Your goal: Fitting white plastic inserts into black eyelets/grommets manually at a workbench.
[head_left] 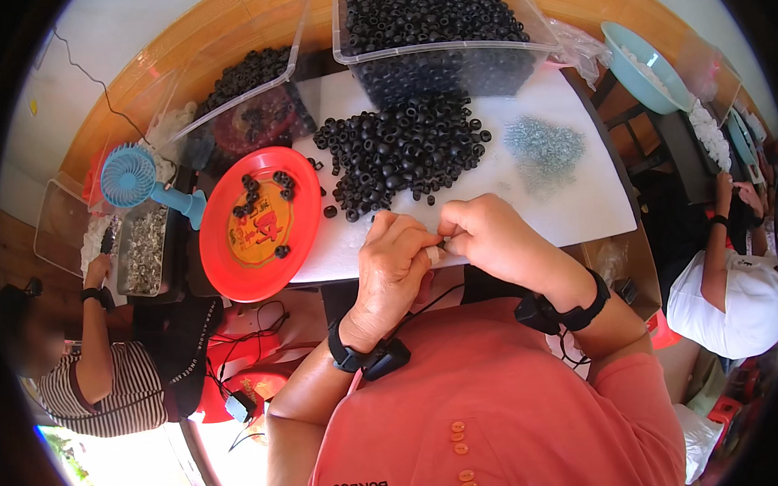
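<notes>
My left hand [388,273] and my right hand [484,228] meet at the table's near edge, both closed, with fingertips pinched together. Between them shows a sliver of something small and dark, mostly hidden by the fingers. A white wrap goes round one finger there. Just beyond my hands lies a heap of small black ring-like pieces [407,152] on a white sheet [355,248]. To the right of that heap spreads a pile of tiny clear bluish bits [544,148]. Left of my hands, a red plate [223,270] holds a few clusters of black pieces [243,197].
A clear bin [451,69] full of black pieces stands at the back, another bin [247,94] left of it. A blue fan [130,177] and a metal tray [145,251] are at left. Co-workers sit on both sides; a light-blue basin [644,67] stands far right.
</notes>
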A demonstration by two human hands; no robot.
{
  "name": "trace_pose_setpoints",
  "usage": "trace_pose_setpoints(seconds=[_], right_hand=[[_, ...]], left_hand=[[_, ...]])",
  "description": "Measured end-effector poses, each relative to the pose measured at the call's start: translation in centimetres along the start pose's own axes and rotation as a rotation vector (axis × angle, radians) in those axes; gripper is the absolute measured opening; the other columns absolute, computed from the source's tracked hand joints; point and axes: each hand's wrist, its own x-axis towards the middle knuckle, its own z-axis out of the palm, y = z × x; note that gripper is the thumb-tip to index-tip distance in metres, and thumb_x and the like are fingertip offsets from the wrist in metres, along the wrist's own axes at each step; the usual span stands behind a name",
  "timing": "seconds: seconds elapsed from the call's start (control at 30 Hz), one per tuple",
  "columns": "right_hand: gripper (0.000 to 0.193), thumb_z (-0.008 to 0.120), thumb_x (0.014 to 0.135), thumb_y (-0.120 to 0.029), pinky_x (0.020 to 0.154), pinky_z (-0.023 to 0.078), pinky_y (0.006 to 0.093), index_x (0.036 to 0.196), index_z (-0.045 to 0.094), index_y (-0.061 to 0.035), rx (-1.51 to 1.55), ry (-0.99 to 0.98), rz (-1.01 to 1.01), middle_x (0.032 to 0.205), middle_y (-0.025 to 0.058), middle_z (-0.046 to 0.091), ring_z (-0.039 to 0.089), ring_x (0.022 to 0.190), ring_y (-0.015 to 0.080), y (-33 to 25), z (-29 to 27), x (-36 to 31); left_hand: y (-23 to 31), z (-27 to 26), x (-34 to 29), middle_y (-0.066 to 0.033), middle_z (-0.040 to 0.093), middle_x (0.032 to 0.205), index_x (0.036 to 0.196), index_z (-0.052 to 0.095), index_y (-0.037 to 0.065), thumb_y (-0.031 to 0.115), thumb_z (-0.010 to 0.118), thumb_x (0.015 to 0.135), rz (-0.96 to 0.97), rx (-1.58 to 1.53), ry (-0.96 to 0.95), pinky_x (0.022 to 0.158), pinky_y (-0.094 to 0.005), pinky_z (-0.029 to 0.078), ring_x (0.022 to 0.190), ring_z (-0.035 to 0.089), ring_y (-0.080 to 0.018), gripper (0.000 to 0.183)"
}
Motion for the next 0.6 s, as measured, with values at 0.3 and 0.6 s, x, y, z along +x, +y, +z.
trace_pose_setpoints(seconds=[0.3, 0.6], right_hand=[[0.011, 0.067, 0.08, -0.016, 0.066, 0.048, 0.05, 0.078, 0.065, -0.0049, -0.138, -0.04, -0.014, 0.075, 0.0155, 0.067, 0.066, 0.076, 0.0375, 0.5, -0.3, 0.3], [0.011, 0.064, 0.079, -0.015, 0.066, 0.049, 0.0506, 0.078, 0.065, -0.0042, -0.273, -0.032, -0.088, 0.073, 0.0174, 0.066, 0.065, 0.074, 0.0383, 0.8, 0.1, 1.7]], left_hand=[[0.0, 0.7, 0.3, -0.0061, 0.06, 0.085, 0.089, 0.068, 0.004, -0.005, 0.07, 0.07, 0.028, 0.084, 0.018, 0.076, -0.0395, 0.046, 0.085, 0.053, -0.0283, 0.021], [-0.5, 0.6, 1.1, -0.0063, 0.058, 0.085, 0.089, 0.068, 0.004, -0.006, 0.067, 0.068, 0.082, 0.192, -0.056, 0.076, -0.039, 0.043, 0.086, 0.052, -0.0283, 0.024]])
